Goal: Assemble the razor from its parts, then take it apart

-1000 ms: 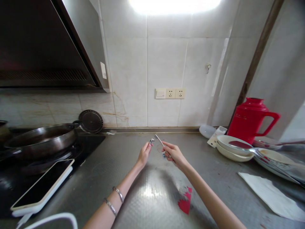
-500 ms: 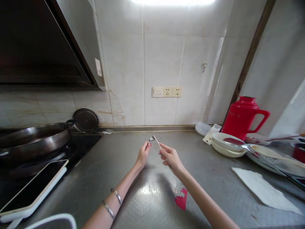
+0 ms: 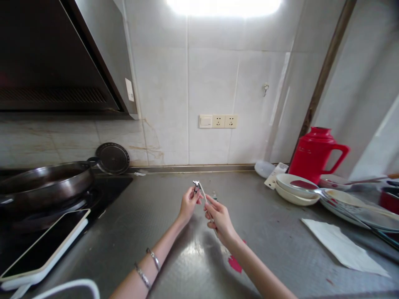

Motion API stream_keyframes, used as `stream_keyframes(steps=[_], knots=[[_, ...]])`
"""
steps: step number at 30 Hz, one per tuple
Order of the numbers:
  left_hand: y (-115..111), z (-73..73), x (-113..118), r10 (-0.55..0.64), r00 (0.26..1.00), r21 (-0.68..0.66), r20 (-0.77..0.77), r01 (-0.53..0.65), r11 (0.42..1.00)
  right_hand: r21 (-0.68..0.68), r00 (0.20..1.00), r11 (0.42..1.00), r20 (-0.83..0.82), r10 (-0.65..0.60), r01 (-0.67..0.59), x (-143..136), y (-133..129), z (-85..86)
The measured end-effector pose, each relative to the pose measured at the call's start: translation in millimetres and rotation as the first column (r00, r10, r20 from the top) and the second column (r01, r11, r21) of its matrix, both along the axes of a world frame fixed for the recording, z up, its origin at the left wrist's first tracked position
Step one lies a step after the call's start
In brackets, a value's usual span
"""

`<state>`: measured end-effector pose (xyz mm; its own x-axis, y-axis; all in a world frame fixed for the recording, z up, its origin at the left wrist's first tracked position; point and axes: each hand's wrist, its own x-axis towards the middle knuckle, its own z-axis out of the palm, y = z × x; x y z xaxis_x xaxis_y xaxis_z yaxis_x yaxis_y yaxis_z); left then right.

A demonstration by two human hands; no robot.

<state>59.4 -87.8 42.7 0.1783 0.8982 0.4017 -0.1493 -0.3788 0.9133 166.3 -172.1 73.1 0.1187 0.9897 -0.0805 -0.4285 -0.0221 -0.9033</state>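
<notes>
My left hand (image 3: pixel 187 207) is closed, pinching a small silver-and-dark metal piece (image 3: pixel 196 185) whose exact kind I cannot make out. Its shiny end points up and away from me. Between the fingers of my right hand (image 3: pixel 221 219) is a thin whitish stick (image 3: pixel 202 192), slanting up to the left. The stick's tip comes close to the metal piece; whether they touch I cannot tell. Both hands are raised over the grey metal counter (image 3: pixel 156 216). Under my right forearm, partly covered, lies a jagged red scrap (image 3: pixel 234 264).
On the left, a pan (image 3: pixel 46 180) stands on the stove, with a white-cased phone (image 3: pixel 43 245) in front. To the right are a red thermos jug (image 3: pixel 314 153), stacked bowls (image 3: pixel 296 195), plates (image 3: pixel 330 203) and a white tissue (image 3: pixel 343 247).
My right hand has shifted slightly left and down, the stick now steeper. My left hand has turned so more of the metal piece shows. My right forearm now covers more of the red scrap.
</notes>
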Motion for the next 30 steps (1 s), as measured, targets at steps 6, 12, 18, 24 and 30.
stream_keyframes(steps=[6, 12, 18, 24, 30], knots=[[-1.1, 0.9, 0.1, -0.028, 1.0, -0.022, -0.011, 0.028, 0.999, 0.025, 0.994, 0.999, -0.098, -0.044, 0.047, 1.3, -0.7, 8.4], [-4.1, 0.8, 2.7, -0.064, 0.997, 0.001, -0.037, 0.064, 0.998, 0.013, 0.996, 0.999, -0.075, -0.043, 0.045, -7.2, -11.5, 7.0], [-5.7, -1.4, 5.9, -0.076, 0.996, -0.007, -0.054, 0.075, 0.997, 0.042, 0.991, 0.995, -0.102, -0.09, 0.094, -7.0, -4.6, 4.2], [-6.4, -5.1, 5.2, -0.091, 0.995, -0.008, -0.037, 0.091, 0.996, 0.008, 0.99, 0.996, -0.108, -0.091, 0.093, -19.8, -13.5, -0.8], [-8.3, -5.5, 7.3, -0.097, 0.995, -0.035, -0.017, 0.096, 0.995, 0.026, 0.977, 0.993, -0.187, -0.106, 0.113, -19.7, -11.5, 3.8]])
